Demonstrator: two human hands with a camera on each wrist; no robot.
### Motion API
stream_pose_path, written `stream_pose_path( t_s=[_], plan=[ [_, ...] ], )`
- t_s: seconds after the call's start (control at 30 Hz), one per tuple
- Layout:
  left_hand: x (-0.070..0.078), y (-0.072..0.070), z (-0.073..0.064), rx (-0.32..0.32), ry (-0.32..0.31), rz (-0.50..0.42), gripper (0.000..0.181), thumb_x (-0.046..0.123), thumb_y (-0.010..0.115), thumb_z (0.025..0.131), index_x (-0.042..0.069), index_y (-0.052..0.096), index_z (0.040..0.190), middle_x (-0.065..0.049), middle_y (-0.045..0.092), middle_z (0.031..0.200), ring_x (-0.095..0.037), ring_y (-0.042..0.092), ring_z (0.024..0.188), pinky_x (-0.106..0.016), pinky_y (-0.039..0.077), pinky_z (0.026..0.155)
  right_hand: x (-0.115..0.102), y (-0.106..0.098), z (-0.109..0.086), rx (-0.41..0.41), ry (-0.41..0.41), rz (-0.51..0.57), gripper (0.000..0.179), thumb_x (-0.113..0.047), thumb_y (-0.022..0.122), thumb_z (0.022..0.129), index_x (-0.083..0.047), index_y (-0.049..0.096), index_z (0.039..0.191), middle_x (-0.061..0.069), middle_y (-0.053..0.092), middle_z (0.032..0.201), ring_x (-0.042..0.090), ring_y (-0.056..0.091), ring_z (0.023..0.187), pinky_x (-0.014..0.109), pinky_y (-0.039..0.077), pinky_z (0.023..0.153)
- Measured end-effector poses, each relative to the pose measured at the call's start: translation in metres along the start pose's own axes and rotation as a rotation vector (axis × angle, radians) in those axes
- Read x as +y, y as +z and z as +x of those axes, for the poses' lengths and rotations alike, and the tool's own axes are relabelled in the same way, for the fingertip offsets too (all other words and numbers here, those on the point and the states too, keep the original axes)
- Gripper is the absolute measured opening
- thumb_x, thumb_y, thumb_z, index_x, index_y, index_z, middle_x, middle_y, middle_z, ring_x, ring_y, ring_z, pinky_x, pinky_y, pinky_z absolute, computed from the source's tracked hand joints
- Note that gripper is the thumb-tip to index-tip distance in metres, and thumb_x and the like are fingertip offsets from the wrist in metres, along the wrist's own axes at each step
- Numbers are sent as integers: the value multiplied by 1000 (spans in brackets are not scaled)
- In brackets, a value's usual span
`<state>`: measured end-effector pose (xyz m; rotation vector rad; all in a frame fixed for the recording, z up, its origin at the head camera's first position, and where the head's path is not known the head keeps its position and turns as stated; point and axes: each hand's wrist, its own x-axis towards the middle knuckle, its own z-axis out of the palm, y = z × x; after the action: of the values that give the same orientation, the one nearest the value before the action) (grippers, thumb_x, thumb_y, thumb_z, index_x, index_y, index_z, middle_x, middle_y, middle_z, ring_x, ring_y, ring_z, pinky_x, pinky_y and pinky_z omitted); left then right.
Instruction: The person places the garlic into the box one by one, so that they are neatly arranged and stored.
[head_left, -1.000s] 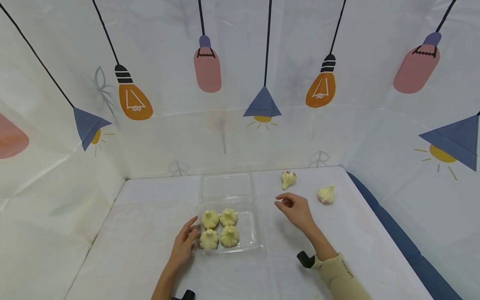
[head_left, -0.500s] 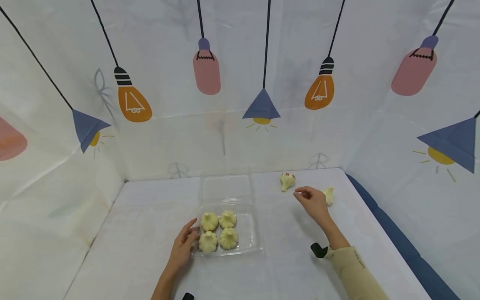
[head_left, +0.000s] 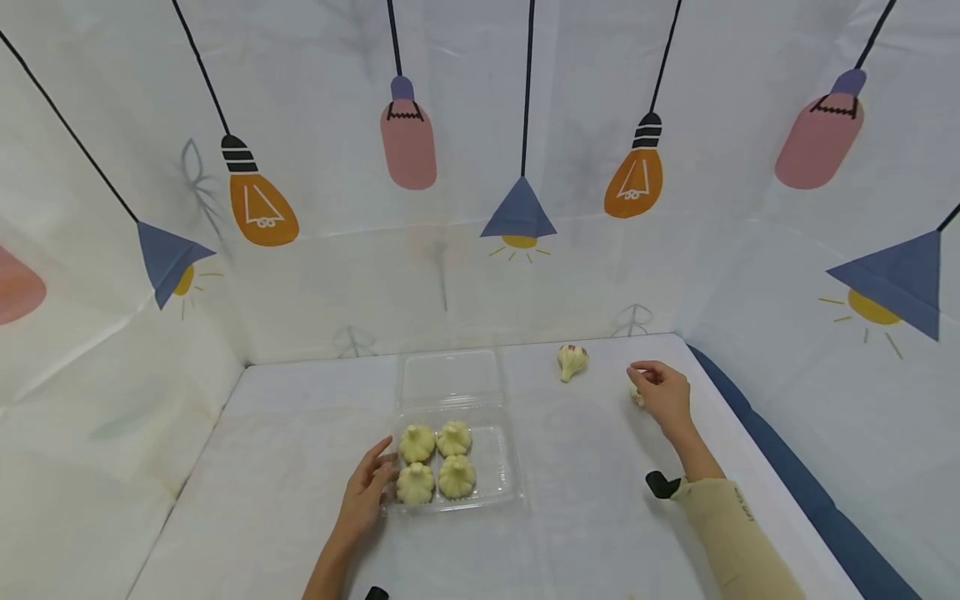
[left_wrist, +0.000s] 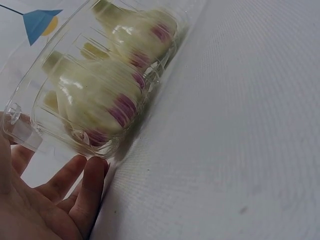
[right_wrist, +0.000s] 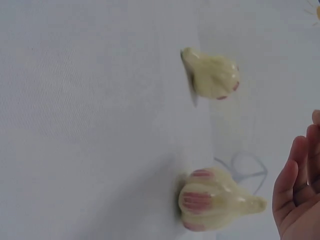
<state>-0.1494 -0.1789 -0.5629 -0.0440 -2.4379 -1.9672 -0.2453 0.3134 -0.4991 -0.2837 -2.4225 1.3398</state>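
A hinged clear plastic box [head_left: 495, 462] with its lid [head_left: 450, 375] laid back holds several garlic bulbs [head_left: 456, 477] in two rows on its left side. My left hand [head_left: 365, 492] rests along the box's left wall, its relaxed fingertips right at the plastic in the left wrist view. Over a loose garlic bulb [right_wrist: 215, 200] at the back right is my right hand [head_left: 666, 400], fingers loosely bent with nothing between them. That bulb stands stem up in the right wrist view and is mostly covered by the hand from the head. Another garlic bulb [head_left: 572, 362] lies nearby.
The white tabletop [head_left: 300, 417] meets a white curtain printed with lamps at the back and left. Dark blue fabric [head_left: 795, 475] runs along the table's right edge. The right part of the box shows bare plastic.
My right hand has moved right and slightly back, from in front of the far bulb to over the right-hand bulb. The left hand and box stay in place.
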Motion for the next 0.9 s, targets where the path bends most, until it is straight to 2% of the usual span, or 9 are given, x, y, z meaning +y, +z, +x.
stream_pose_path(
  t_s=[0.2, 0.33, 0.5, 0.6, 0.9],
  plan=[
    [-2, -1, -1, 0, 10, 6, 43, 17, 44, 105, 8, 40, 147, -26, 53, 129, -34, 59, 105, -35, 48, 71, 17, -12, 10, 82, 84, 36, 34, -30, 68, 92, -3, 69, 112, 7, 59, 85, 9, 52, 67, 19, 42, 50],
    [-5, -3, -4, 16, 2, 5, 42, 16, 44, 105, 7, 41, 146, -27, 54, 128, -24, 61, 100, -34, 48, 67, 27, -14, 13, 117, 118, 40, 38, -30, 68, 92, -2, 66, 118, 4, 59, 83, 6, 54, 64, 20, 42, 50],
    [-7, -2, -7, 16, 14, -9, 42, 15, 45, 104, 4, 41, 144, -28, 54, 126, -13, 61, 95, -31, 47, 63, 37, -16, 13, 150, 172, -21, 40, -30, 67, 93, -4, 64, 123, 5, 58, 85, 8, 52, 66, 22, 41, 51],
    [-6, -1, -6, 5, 21, -13, 42, 15, 46, 104, 3, 41, 144, -28, 54, 125, -16, 62, 96, -30, 46, 60, 42, -18, 12, 154, 206, -33, 42, -31, 66, 93, -5, 63, 126, 5, 58, 86, 10, 51, 67, 22, 41, 51],
    [-2, 0, -1, -1, 12, -8, 44, 16, 45, 105, 6, 39, 147, -27, 54, 128, -32, 60, 104, -35, 49, 70, 53, -19, 14, 110, 245, 33, 53, -38, 69, 90, -3, 60, 129, 0, 58, 83, 6, 51, 64, 21, 42, 52]
  ],
)
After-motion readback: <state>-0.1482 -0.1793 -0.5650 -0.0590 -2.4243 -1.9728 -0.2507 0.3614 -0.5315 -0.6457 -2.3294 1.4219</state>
